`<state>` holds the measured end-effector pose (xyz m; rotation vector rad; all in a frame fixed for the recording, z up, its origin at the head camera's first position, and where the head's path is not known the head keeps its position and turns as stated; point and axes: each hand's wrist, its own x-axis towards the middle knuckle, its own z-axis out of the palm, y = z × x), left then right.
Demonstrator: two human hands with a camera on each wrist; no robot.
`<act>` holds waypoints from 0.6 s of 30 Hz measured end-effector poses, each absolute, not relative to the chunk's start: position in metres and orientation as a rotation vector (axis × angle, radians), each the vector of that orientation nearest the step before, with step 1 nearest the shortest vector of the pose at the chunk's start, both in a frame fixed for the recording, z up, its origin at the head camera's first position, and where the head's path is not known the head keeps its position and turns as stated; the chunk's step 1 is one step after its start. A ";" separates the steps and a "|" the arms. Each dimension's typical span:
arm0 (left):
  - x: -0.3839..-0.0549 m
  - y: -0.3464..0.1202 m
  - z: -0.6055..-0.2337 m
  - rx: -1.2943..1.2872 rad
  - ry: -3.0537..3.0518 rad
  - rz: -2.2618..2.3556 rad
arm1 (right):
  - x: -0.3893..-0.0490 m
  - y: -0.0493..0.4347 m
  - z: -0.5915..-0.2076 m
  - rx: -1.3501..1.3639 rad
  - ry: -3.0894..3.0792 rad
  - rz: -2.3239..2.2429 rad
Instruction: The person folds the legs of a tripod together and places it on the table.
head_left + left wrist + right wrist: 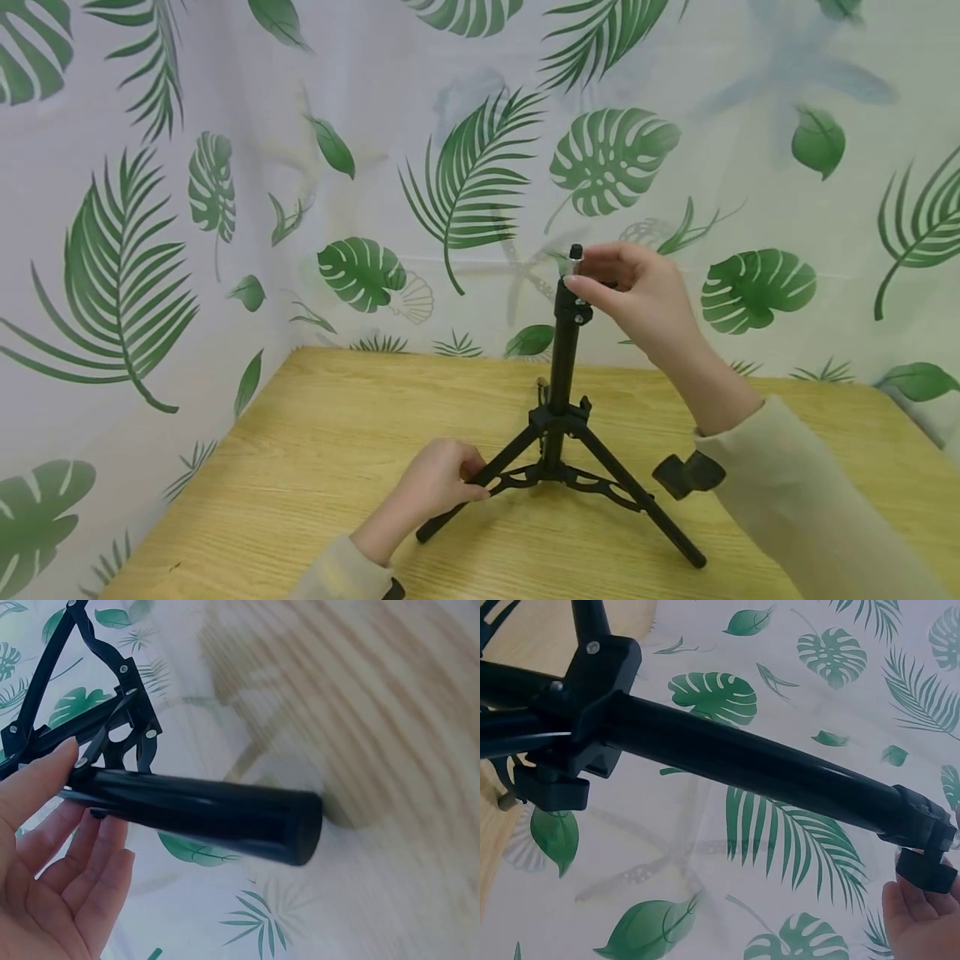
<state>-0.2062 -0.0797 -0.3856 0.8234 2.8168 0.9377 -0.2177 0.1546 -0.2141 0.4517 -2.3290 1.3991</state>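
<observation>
A black tripod stand (566, 358) is upright on the wooden table, its legs spread and braced by curved struts. My left hand (435, 479) holds its left leg (217, 814) low down, thumb on one side and fingers curled at the other in the left wrist view. At the top, my right hand (648, 292) pinches around the short silver rod with a black tip (576, 251), just above the collar. The right wrist view shows fingers (911, 919) right at the collar's black knob (926, 871); the rest of that hand is cut off by the frame edge.
The wooden table (300, 433) runs back to a white curtain (375, 192) printed with green leaves, which also hangs along the left side. A second black knob (551, 787) sits at the stand's leg hub. A black wrist piece (688, 475) juts from the right sleeve.
</observation>
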 end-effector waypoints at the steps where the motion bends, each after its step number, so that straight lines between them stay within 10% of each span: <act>1: -0.206 -0.080 -0.385 0.832 2.827 0.918 | -0.219 0.154 -0.214 0.444 -2.331 1.407; 18: -0.197 -0.084 -0.382 0.797 2.972 0.673 | -0.225 0.152 -0.202 0.473 -2.460 1.417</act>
